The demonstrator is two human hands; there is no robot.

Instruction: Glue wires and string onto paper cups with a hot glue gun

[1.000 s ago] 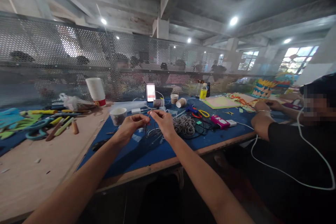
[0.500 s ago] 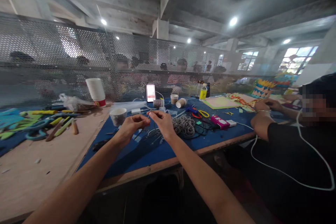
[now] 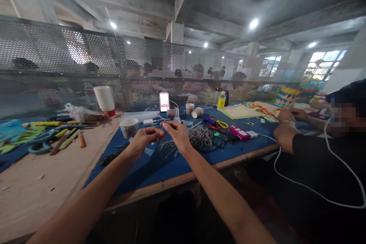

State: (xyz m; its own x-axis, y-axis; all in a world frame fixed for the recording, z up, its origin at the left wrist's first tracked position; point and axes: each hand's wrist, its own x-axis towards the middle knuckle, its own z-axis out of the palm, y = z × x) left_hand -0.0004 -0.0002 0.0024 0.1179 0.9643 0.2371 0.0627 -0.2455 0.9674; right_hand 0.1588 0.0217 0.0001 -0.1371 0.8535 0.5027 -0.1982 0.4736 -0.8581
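Note:
Over the blue table mat [image 3: 168,166], my left hand [image 3: 145,139] is closed in a pinch on something too thin to make out. My right hand [image 3: 176,134] pinches at the same spot, its fingertips close to the left ones, with a thin strand faintly visible between them. A tangled bundle of grey cord [image 3: 201,137] lies just right of my right hand. A paper cup [image 3: 129,127] stands behind my left hand. Beyond the hands a lit phone [image 3: 164,101] stands upright.
Scissors [image 3: 42,143] and several tools lie on the left board [image 3: 34,183]. Stacked cups [image 3: 104,101] stand behind. To the right are yellow-handled pliers [image 3: 221,124], a magenta box [image 3: 239,133], a yellow bottle [image 3: 221,101] and a person's arm [image 3: 286,135]. A perforated screen [image 3: 143,53] stands behind.
My hands stay almost in place, with the left fingers shifted very slightly. The person at the right has moved a little.

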